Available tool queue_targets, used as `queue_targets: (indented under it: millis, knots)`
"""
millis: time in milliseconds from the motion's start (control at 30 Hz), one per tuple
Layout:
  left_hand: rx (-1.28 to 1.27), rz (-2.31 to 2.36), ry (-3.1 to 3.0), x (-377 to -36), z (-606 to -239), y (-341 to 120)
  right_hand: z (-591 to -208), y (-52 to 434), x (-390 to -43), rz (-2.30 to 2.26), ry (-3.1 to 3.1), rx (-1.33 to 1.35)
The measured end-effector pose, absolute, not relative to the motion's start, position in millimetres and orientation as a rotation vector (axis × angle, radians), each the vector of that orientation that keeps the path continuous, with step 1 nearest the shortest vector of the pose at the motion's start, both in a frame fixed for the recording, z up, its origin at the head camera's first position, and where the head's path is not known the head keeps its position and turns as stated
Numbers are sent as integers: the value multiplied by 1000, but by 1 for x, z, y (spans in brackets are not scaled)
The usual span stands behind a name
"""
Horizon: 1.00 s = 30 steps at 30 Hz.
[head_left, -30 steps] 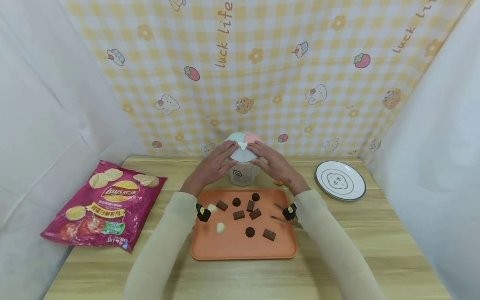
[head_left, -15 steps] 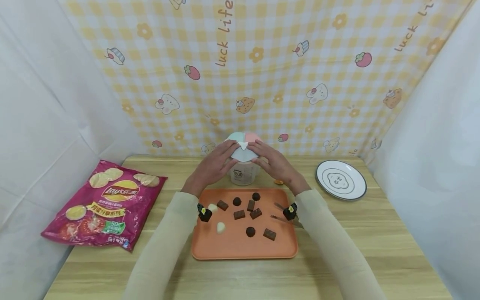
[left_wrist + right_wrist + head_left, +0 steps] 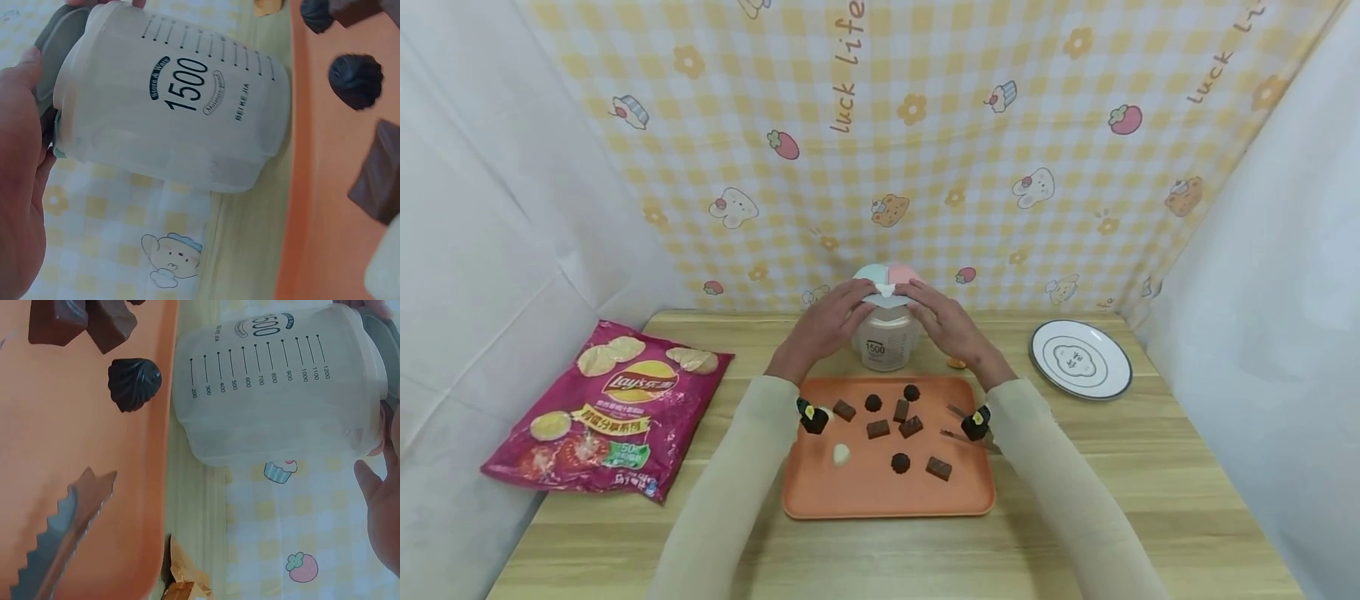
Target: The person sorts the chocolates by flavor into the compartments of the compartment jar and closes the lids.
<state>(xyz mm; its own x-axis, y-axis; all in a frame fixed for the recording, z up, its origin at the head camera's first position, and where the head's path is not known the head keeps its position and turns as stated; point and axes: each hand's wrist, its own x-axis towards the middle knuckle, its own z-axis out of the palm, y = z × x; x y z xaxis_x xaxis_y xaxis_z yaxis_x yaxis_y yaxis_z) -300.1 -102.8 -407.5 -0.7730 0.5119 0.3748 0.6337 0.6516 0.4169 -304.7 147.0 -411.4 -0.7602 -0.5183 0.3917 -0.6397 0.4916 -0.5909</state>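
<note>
At the back of the table, a translucent storage canister marked 1500 stands upright. Its lid, with mint, pink and pale grey sections, is tilted, its front edge raised off the rim. My left hand grips the lid's left side; in the left wrist view the thumb lies along the lid and the other fingers are partly hidden. On the opposite side my right hand holds the lid; the right wrist view shows its thumb apart from the canister. No contents show through the canister's wall.
In front lies an orange tray bearing several dark chocolates, white pieces and serrated metal tongs. A purple chip bag is at left, a white plate at right. A gold wrapper sits behind the tray.
The lid's front edge has risen from the canister, opening a gap above the rim. Both hands have tilted up slightly with it. The tray, bag and plate stay put.
</note>
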Motion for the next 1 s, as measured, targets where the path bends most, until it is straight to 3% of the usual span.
queue_targets:
  millis: [367, 1000]
  knots:
    - [-741, -1327, -2536, -317, -406, -99, -412, 137, -306, 1264, -2497, 701]
    - [-586, -1430, -2610, -322, -398, -96, -413, 133, -308, 1538, -2386, 607]
